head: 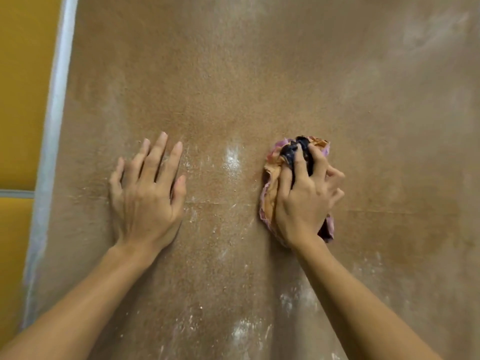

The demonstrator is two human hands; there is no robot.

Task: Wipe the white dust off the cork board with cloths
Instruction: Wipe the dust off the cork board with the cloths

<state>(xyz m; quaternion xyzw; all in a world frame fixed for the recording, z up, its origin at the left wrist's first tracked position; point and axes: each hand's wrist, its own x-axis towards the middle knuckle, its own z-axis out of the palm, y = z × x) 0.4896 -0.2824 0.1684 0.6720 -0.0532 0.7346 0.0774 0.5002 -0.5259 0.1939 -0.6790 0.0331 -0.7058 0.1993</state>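
Your right hand [306,196] clutches the bunched cloth [270,198] against the cork board [233,74]; your left hand [145,193] lies flat alongside, fingers straight; between them sits a bright patch of white dust [232,158], which a balled wad may only smear, or your bare palm spread; beyond the left hand, a pale frame [52,126] and yellow wall [18,87].

I seem to be indoors, in a room of the classroom or office sort, though I cannot tell which. A large cork board [259,87] fills nearly my whole view, edged on its left by a pale metal frame [52,126]. Beyond that left edge lie smooth yellow panels [20,87], split by a grey strip [17,194]. White dust [232,158] streaks the cork, thickest toward its lower middle.
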